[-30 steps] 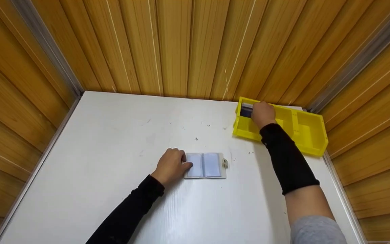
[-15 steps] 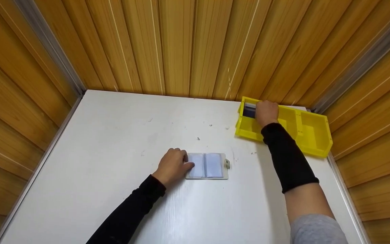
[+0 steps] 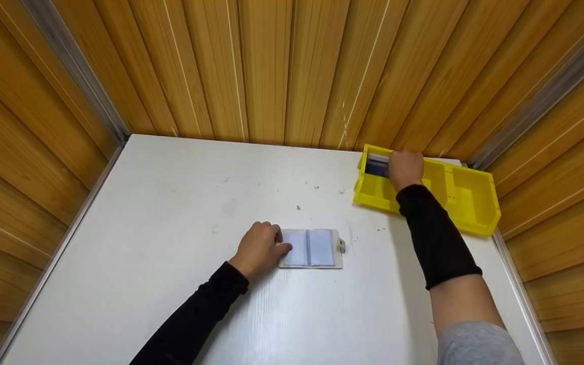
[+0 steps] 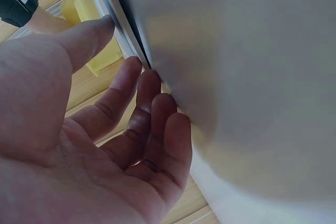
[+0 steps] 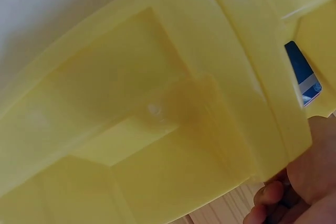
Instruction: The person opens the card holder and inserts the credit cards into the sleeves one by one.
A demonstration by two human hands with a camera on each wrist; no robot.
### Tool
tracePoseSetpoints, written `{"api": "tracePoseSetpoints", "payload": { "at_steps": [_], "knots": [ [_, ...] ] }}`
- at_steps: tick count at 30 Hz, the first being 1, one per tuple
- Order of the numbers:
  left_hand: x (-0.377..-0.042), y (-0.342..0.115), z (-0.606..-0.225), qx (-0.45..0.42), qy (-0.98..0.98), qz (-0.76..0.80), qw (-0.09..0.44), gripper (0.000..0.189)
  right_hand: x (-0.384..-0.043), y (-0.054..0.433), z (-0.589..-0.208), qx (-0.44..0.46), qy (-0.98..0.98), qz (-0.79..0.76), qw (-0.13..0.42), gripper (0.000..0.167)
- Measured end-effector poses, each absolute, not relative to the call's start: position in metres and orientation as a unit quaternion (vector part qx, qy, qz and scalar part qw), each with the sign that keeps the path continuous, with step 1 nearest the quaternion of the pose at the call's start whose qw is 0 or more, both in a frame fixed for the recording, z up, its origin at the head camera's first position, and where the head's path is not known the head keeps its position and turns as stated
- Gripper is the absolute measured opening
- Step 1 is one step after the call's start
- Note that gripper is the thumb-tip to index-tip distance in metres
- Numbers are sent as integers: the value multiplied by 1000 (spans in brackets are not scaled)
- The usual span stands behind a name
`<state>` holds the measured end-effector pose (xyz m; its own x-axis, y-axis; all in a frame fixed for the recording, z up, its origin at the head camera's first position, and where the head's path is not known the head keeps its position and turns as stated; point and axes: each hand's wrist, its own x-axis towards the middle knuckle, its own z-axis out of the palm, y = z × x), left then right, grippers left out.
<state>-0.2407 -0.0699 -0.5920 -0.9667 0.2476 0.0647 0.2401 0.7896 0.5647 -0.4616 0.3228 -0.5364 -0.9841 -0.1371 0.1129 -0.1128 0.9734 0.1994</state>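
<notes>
An opened card holder [image 3: 321,248] with clear sleeves lies on the white table in the head view, a small snap tab at its right side. My left hand [image 3: 260,248] pinches its left edge, thumb on top; the left wrist view shows the thumb and fingertips [image 4: 135,65] at that edge. At the back right stands a yellow divided bin [image 3: 467,203]. My right hand [image 3: 406,170] is over its left part, beside dark blue cards [image 3: 377,167]. In the right wrist view its fingers [image 5: 272,192] look curled behind the bin wall; whether they hold anything is hidden.
The white table [image 3: 180,203] meets a wood-panelled wall [image 3: 266,71] at the back. More panelling rises at the left and right sides. The bin's divider [image 3: 449,183] separates its compartments, close to the back wall and right edge.
My right hand has shifted slightly right within the bin, uncovering a little more of the cards. The head view has moved slightly. My left hand and the card holder stay put.
</notes>
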Motion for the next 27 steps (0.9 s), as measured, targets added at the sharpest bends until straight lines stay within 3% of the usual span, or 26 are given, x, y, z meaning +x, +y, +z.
{"api": "tracePoseSetpoints", "payload": {
  "at_steps": [11, 22, 27],
  "knots": [
    [-241, -69, -593, 127, 947, 294, 12, 27, -458, 323, -532, 63, -992, -93, 62, 26],
    [-242, -68, -591, 122, 945, 301, 25, 26, -450, 316, -507, 94, -991, -99, 13, 19],
    [-242, -68, -590, 117, 948, 295, 28, 26, -444, 317, -493, 113, -989, -90, 17, 17]
  ]
}}
